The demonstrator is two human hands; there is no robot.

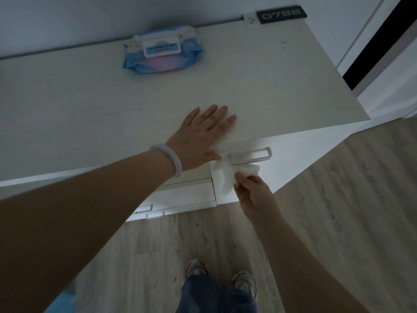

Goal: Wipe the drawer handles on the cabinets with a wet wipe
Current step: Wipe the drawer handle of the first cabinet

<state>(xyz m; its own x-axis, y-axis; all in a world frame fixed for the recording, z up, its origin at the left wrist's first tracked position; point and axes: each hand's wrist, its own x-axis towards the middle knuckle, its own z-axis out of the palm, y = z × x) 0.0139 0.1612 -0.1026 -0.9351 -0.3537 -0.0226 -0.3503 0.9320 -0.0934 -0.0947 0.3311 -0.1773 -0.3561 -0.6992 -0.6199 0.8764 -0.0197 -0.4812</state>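
Observation:
A white wet wipe (pixel 228 177) is draped over the left part of the top drawer's white bar handle (pixel 262 154) on the right side of the cabinet. My right hand (pixel 252 193) pinches the wipe's lower end from below, just under the handle. My left hand (pixel 203 134) lies flat with straight fingers on the cabinet top (pixel 112 105), right above that drawer, its thumb at the front edge touching the wipe. Two lower drawer handles (pixel 149 211) show on the left drawer stack.
A blue pack of wet wipes (pixel 163 50) lies at the back of the cabinet top near the wall. A black number plate (pixel 282 14) and a white socket (pixel 250 20) sit at the back right corner. Wood floor and my feet (pixel 221 279) are below.

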